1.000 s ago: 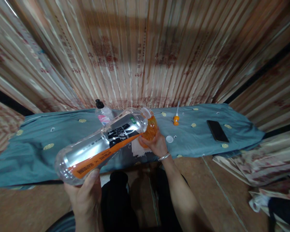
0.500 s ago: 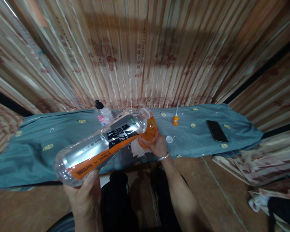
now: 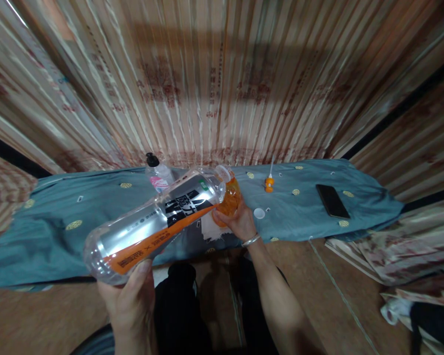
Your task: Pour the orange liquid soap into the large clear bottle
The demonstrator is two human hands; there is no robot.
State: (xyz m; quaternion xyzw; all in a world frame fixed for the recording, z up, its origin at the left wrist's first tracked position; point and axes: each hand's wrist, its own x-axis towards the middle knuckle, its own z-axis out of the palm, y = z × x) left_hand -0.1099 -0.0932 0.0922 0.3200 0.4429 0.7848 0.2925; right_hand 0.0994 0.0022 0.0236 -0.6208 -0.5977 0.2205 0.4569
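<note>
My left hand (image 3: 131, 293) is closed round the base end of a large clear plastic bottle (image 3: 159, 224) with a silver, black and orange label. The bottle is tilted, its neck end up and to the right, over the mouth of a smaller orange bottle (image 3: 231, 195). Whether the two mouths touch I cannot tell. My right hand (image 3: 241, 219), a bangle at the wrist, grips the orange bottle from the right side. A white tissue (image 3: 211, 230) lies beneath it. To the right is a white round cap (image 3: 259, 213) on the cloth.
On the blue-green cloth (image 3: 107, 197) stands a clear bottle with a black top (image 3: 159, 172), behind the large bottle. An orange spray head with a thin tube (image 3: 269, 183) and a black phone (image 3: 332, 201) are to the right. A patterned curtain (image 3: 214, 74) hangs behind.
Almost nothing differs. Both hands keep their hold, and the large bottle stays tilted over the orange one with only a very slight shift.
</note>
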